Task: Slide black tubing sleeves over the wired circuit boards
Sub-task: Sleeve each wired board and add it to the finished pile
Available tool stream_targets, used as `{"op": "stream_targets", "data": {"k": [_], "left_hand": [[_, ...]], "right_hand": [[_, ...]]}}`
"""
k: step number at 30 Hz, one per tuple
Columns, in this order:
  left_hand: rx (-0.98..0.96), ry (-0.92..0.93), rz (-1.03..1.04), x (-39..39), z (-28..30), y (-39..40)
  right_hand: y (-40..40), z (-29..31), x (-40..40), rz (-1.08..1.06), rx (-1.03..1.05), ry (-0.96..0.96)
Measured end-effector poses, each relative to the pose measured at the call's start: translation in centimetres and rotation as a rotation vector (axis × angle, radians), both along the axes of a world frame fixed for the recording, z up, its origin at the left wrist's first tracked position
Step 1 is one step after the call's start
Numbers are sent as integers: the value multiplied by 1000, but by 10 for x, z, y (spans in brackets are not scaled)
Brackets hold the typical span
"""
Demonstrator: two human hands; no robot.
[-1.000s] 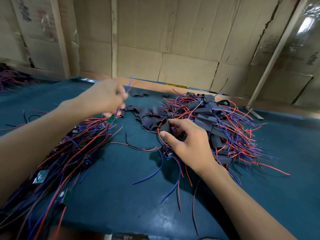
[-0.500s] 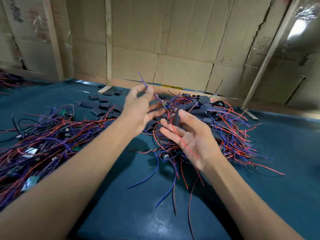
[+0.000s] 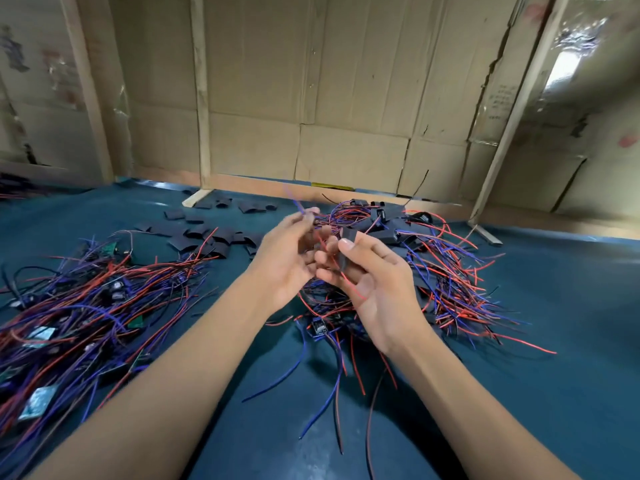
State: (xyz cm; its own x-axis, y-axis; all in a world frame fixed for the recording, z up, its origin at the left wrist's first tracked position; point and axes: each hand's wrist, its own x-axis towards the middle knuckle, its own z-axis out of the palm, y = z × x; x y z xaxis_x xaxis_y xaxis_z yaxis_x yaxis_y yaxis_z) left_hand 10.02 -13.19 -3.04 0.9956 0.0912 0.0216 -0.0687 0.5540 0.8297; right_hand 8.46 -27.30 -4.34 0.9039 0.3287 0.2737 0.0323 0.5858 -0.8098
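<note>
Basically: teal table (image 3: 519, 393) fills the lower view, cardboard wall (image 3: 346, 98) behind it with wooden battens.

Left side of table: big pile of unsleeved wired circuit boards (image 3: 79, 317), red/blue/black leads tangled, a few green boards showing at the near-left edge.

Right of centre, behind the hands: second pile (image 3: 433, 268) of wired boards with black sleeves on them, leads fanning out toward the near edge and right.

Back centre-left: loose black tubing sleeves (image 3: 204, 235), flat, scattered between the two piles, some more near the wall.

Both hands are raised over the table in the middle, fingertips nearly meeting.

Right hand (image 3: 377, 289): palm up, thumb pressing a black sleeve (image 3: 346, 251) against the fingers, so it grips the sleeve, which stands roughly upright. A red wire (image 3: 346, 282) runs across the palm.

Left hand (image 3: 287, 258): fingers curled, pinching thin wire leads (image 3: 298, 204); blue ends stick up above the fingertips. The board on those leads is hidden between the hands, motion blur there, can't tell whether it's inside the sleeve.
</note>
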Motion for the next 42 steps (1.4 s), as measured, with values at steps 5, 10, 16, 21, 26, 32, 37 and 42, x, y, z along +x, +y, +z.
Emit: {"op": "stream_targets", "data": {"k": [5,10,16,21,26,32,37,42], "left_hand": [[-124,-94,120,-2,-20,-8],[-66,-97,138,-10,-21,-8],[-115,-155,27,-18,-18,-8],[26,-225,43,-20,-17,-10],[38,-264,-52,-22,-22,-12],[1,-209,-63,-24,-19,-8],[-21,-196,92,-19,-18,8],[149,-197,-295,-22,-25,1]], "right_hand": [[-2,-4,1,-127,-253,-121],[2,-8,-3,-180,-355,-135],[-2,-12,2,-280,-564,-160],[-5,-11,6,-222,-558,-165],[-7,-13,7,-76,-500,-160],[-11,-9,6,13,-623,-211],[-7,-9,1,53,-699,-281],[-3,-8,1,20,-487,-117]]}}
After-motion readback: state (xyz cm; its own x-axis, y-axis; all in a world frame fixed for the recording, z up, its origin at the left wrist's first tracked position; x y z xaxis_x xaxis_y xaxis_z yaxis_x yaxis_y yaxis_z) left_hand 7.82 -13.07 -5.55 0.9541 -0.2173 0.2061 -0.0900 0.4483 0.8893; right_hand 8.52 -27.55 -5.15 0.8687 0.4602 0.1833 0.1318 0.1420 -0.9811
